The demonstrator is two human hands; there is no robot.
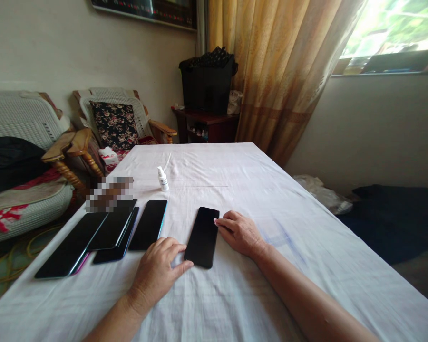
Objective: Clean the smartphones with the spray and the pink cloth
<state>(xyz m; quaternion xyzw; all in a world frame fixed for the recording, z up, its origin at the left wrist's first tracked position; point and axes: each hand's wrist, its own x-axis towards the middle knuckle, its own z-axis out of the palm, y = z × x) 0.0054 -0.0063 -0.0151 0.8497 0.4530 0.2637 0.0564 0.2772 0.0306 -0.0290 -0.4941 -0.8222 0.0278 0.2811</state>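
Where the white-clothed desk (214,161) stretches well ahead and widely rightward, the left hand (159,261) is loosely spread, thumb and fingertips touching the left side of the black phone (201,237), which lies flat. The right hand (241,232), fingers bent, touches the phone's upper right edge; whether it pinches cannot be told. Other phones (71,244), some overlapping, lie near the desk's left edge. Farther back stands a white spray bottle (162,176), its label (164,182) too small to read.
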